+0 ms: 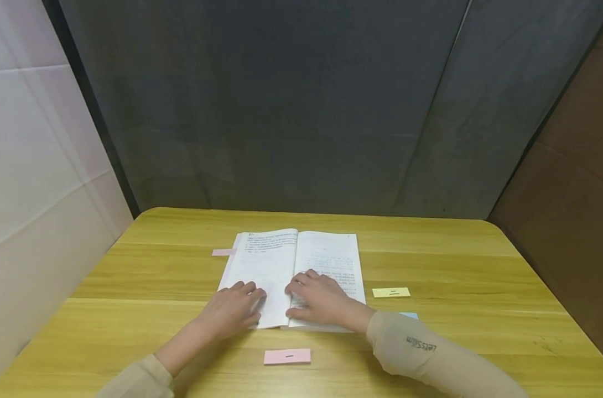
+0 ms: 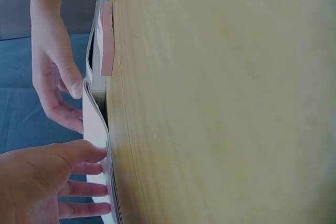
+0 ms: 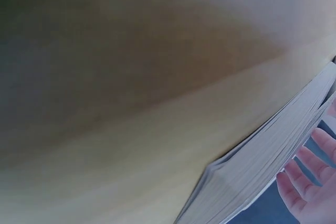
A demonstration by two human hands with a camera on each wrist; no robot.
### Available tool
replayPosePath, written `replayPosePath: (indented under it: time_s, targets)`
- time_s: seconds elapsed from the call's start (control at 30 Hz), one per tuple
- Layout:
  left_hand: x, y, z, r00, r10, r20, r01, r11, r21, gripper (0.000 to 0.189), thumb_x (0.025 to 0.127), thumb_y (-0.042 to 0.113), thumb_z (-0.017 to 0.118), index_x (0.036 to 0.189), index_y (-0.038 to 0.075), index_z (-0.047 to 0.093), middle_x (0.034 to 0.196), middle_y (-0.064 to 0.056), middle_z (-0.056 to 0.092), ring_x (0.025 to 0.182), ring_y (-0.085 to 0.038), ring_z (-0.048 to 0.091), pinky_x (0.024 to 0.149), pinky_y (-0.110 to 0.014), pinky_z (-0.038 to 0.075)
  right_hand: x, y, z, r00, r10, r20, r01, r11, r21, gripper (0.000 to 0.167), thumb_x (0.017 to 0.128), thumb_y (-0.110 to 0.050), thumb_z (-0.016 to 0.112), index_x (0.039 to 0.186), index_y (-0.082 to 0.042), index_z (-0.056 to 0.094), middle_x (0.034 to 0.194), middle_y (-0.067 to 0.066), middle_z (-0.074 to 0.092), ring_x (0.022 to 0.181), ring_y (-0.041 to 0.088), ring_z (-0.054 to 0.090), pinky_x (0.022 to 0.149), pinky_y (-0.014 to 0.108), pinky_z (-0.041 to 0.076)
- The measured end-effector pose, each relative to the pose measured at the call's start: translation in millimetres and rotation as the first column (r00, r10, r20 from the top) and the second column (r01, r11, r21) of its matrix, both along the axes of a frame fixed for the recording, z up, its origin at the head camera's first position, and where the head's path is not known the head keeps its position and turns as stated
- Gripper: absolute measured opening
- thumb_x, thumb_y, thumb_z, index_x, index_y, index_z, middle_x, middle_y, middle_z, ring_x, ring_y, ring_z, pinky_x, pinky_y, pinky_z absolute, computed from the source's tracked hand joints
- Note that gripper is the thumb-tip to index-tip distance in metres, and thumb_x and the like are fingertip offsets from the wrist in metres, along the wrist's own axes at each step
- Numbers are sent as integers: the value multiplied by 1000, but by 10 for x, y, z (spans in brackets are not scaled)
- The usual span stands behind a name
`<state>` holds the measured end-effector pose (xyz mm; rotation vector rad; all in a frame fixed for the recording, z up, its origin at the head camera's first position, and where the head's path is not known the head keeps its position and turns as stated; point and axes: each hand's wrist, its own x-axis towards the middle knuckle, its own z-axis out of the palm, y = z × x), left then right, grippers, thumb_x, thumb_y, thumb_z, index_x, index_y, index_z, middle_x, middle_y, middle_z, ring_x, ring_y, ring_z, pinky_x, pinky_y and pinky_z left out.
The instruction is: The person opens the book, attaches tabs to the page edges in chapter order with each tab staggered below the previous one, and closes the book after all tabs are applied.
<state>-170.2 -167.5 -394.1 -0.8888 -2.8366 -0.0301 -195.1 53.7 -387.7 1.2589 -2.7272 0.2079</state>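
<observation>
A book [image 1: 269, 271] lies open on the wooden table, with printed text on both pages. My left hand [image 1: 235, 309] rests on the lower part of the left page, its fingers loosely bent. On the right page lies my right hand [image 1: 318, 297], fingertips close to the centre fold. A pink sticky note [image 1: 224, 252] sticks out past the book's left edge. In the left wrist view, the thumb and fingers of my left hand [image 2: 63, 182] touch the page [image 2: 94, 124]. The right wrist view shows the thick page edges [image 3: 268, 156] beneath my right hand [image 3: 317, 177].
A pink sticky-note pad [image 1: 287, 356] marked with one stroke lies in front of the book. To the right is a yellow pad [image 1: 391, 292] with two strokes. A blue pad [image 1: 409, 315] is mostly hidden behind my right forearm. A dark curtain [image 1: 291, 110] hangs behind the table.
</observation>
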Motion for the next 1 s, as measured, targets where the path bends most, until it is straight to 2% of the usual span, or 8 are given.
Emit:
replayPosePath:
  time_s: [0.3, 0.57, 0.83, 1.0]
  targets:
    - [-9, 3, 33, 1000, -8, -13, 8, 1000, 1, 29, 74, 25, 61, 99, 10, 60, 84, 0, 54, 72, -17, 50, 54, -28, 41, 17, 175, -17, 1000, 5, -26, -6, 999, -31, 38, 80, -45, 56, 106, -17, 59, 104, -4, 56, 92, 13, 49, 68, 26, 45]
    - [-36, 81, 129, 994, -27, -102, 32, 998, 50, 18, 76, 22, 58, 89, 11, 61, 77, 4, 51, 65, -14, 49, 51, -27, 40, 59, 413, -23, 999, 4, -46, -7, 998, -65, 32, 80, -42, 56, 101, -17, 61, 98, -5, 58, 86, 12, 50, 64, 26, 44]
    - [-85, 328, 242, 988, -88, -124, 100, 991, 89, 18, 77, 26, 60, 89, 12, 62, 76, 4, 52, 64, -14, 50, 49, -28, 40, 92, 691, -34, 995, 2, -98, -13, 994, -112, 22, 78, -35, 60, 92, -18, 62, 89, -7, 58, 80, 10, 50, 63, 25, 43]
    - [-108, 531, 303, 985, -127, -120, 137, 988, 77, 19, 79, 27, 59, 91, 13, 62, 76, 5, 53, 63, -13, 50, 49, -28, 41, 110, 861, -21, 995, -25, -100, 14, 994, -108, 20, 79, -34, 61, 90, -17, 63, 88, -6, 59, 79, 10, 51, 63, 25, 44]
